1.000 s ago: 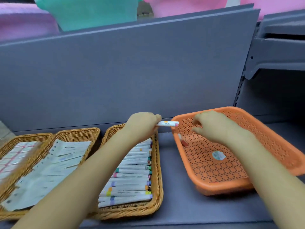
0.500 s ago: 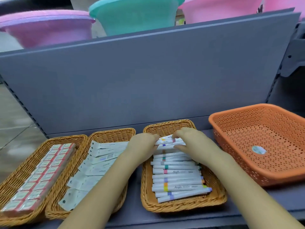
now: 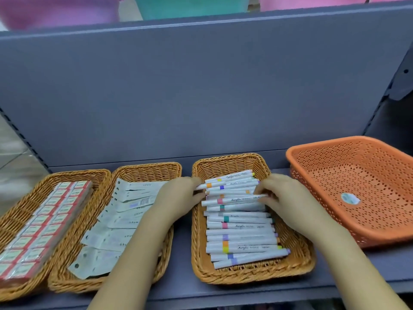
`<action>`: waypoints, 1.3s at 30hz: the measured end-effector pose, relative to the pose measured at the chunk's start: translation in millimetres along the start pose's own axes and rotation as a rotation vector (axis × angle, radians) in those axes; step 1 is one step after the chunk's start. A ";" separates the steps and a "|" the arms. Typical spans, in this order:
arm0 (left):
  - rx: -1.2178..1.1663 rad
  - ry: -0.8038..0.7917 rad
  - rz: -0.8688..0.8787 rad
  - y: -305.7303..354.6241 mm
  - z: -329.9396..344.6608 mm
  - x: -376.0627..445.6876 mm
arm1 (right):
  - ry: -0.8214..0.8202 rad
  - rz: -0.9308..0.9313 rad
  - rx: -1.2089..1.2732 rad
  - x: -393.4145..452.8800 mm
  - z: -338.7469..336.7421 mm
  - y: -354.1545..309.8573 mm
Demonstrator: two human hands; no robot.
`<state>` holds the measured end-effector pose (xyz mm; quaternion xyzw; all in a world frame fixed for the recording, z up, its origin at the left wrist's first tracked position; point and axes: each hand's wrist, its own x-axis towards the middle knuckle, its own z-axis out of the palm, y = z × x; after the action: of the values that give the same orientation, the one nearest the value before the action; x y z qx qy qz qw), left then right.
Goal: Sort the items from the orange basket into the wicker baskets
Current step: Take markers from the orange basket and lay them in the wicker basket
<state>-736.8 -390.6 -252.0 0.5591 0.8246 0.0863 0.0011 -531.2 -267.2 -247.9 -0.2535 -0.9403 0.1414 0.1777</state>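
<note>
The orange basket [image 3: 335, 141] stands at the right and holds only a round sticker [image 3: 350, 198]. Left of it, a wicker basket [image 3: 223, 158] is filled with white markers [image 3: 241, 233] with coloured bands, lying crosswise. My left hand [image 3: 178, 198] is at the basket's left rim, its curled fingers holding the left ends of the rear markers. My right hand [image 3: 283, 198] is over the right side and pinches the right end of a pink-banded marker [image 3: 234, 200] on top of the pile.
Further left are two more wicker baskets: the middle one [image 3: 147, 166] holds flat white packets, and the left one [image 3: 76, 173] holds rows of red-and-white boxes. All the baskets sit on a grey shelf [image 3: 183, 253] with a tall grey back panel. Coloured tubs show above.
My left hand carried a marker from over the orange basket's rim to the marker basket. My right hand left the orange basket and joined it. Both hands now sit on the rear markers.
</note>
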 end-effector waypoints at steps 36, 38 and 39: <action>-0.016 0.101 -0.029 32.9 0.2 16.3 | 0.257 0.352 1.459 41.9 -7.4 -10.0; 0.015 0.084 -0.060 27.9 4.3 16.6 | 0.350 0.254 1.239 42.8 -13.8 -9.5; 0.026 0.084 -0.070 26.8 6.0 16.9 | 0.371 0.196 1.067 43.3 -14.5 -10.5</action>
<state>-717.8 -364.6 -252.5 0.5258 0.8440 0.0990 -0.0378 -564.8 -250.5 -219.8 -0.2354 -0.6640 0.5654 0.4290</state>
